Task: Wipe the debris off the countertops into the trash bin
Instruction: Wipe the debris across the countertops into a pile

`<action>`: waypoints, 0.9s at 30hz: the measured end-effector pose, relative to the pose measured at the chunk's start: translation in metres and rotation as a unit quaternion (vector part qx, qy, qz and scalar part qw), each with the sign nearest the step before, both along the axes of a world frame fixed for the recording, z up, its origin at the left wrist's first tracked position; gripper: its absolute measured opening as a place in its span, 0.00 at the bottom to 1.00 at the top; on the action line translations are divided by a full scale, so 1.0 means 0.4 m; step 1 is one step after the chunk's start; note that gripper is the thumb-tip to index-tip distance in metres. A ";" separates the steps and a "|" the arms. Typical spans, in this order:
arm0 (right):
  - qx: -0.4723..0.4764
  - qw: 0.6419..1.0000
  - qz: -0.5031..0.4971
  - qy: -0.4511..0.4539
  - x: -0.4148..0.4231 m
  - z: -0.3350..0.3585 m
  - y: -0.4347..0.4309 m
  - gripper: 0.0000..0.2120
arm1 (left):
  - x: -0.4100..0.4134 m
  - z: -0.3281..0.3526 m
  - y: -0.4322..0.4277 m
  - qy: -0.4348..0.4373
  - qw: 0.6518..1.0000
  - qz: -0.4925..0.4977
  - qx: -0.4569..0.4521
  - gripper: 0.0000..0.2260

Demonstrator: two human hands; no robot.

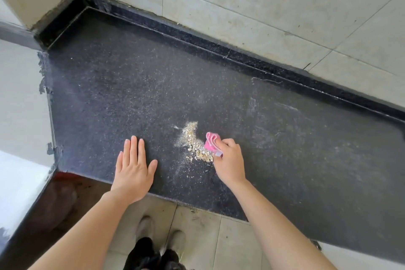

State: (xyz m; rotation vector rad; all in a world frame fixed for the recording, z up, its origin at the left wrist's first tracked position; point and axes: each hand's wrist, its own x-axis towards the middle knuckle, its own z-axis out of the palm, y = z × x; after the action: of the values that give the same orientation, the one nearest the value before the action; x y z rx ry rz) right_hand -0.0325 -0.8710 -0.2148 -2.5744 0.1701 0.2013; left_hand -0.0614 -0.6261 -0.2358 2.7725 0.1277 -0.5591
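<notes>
A pile of pale crumbs and dust, the debris [195,145], lies on the dark speckled countertop [135,85] close to its front edge. My right hand [230,160] grips a folded pink cloth [211,141] that touches the right side of the pile. My left hand [133,167] rests flat on the counter, fingers straight, a short way left of the debris. No trash bin is in view.
Tiled walls rise behind the counter and at the far left corner. A raised dark lip [241,50] runs along the back. A white surface [19,182] sits lower left. Below the front edge are floor tiles and my shoes [162,232]. Faint dust streaks mark the counter's right part.
</notes>
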 end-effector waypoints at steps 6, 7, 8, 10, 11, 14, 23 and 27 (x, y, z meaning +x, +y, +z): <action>0.158 0.982 -0.096 0.032 -0.039 0.096 -0.036 0.11 | 0.006 0.011 0.003 0.034 0.999 -0.012 -0.007 0.31; 0.150 0.978 -0.140 0.021 -0.046 0.107 -0.066 0.13 | 0.007 0.012 0.004 0.033 0.999 -0.014 -0.009 0.31; 0.130 0.974 -0.186 0.016 -0.054 0.106 -0.103 0.13 | 0.007 0.014 0.005 0.034 0.999 -0.017 -0.008 0.31; 0.082 0.959 -0.269 0.034 -0.076 0.088 -0.168 0.12 | 0.008 0.015 0.006 0.037 0.999 -0.020 -0.007 0.31; 0.063 0.950 -0.301 0.051 -0.085 0.072 -0.186 0.12 | 0.007 0.015 0.006 0.036 0.999 -0.020 -0.007 0.31; -0.007 0.950 -0.300 0.084 -0.103 0.030 -0.148 0.18 | 0.007 0.016 0.003 0.034 0.999 -0.023 -0.007 0.31; 0.158 0.956 -0.231 0.092 -0.132 0.047 0.067 0.23 | 0.010 0.013 0.011 0.049 0.998 -0.042 0.008 0.32; 0.125 0.936 -0.326 0.041 -0.181 0.086 -0.045 0.21 | 0.011 0.014 0.010 0.047 0.998 -0.047 0.012 0.32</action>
State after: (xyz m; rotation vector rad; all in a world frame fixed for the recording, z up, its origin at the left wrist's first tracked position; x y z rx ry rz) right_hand -0.1049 -0.8891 -0.1804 -2.1233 0.9452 0.0700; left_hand -0.0570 -0.6219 -0.2303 2.7862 0.0245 -0.7175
